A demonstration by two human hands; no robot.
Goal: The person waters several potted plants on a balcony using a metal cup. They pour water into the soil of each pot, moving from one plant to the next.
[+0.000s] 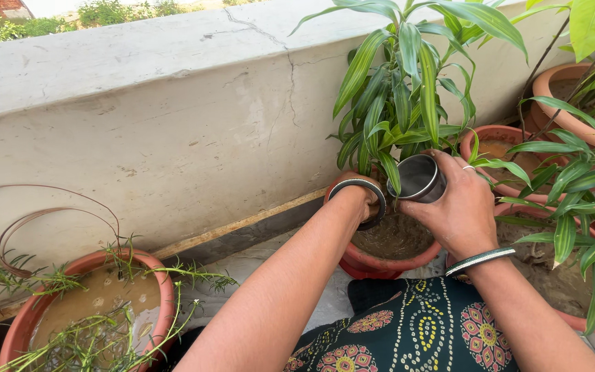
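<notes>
One steel cup (418,179), two hands, right of centre.
Right hand (459,210) wraps the tilted cup over a clay pot (373,262); left hand (366,203) dips behind the rim, grip unclear. Five pots visible, one wall (173,124) behind.

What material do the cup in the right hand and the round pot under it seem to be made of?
The cup looks like metal, probably steel: grey and shiny, with reflections inside. The pot looks like unglazed clay, reddish-brown and matt, though coloured plastic cannot be ruled out.
</notes>
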